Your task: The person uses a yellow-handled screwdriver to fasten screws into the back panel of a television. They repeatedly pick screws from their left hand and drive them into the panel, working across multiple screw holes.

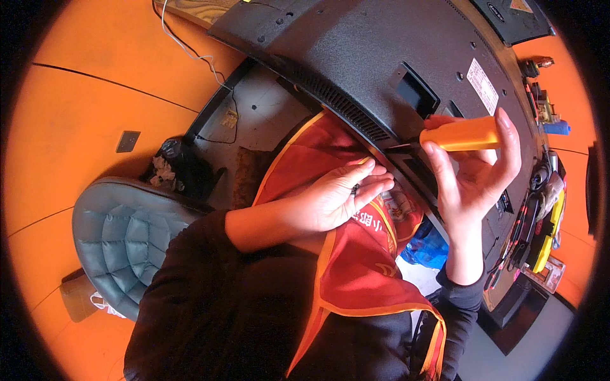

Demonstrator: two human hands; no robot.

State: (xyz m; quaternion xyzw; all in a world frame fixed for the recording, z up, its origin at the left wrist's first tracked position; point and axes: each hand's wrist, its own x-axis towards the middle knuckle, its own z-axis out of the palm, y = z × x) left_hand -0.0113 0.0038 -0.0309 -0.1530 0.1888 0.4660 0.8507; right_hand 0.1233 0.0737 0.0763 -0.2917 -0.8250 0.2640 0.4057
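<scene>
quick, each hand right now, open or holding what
Left hand: fingers curled, holding small dark pieces.
Right hand: closed around an orange-handled screwdriver.

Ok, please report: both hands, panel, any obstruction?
Right hand: gripping orange-handled screwdriver, pointing toward black panel edge; contact unclear. Left hand: half-curled, holding small dark pieces. No obstruction seen.

The black television [356,57] lies back upward; an orange-handled screwdriver [460,134] points its shaft toward the near edge.
</scene>
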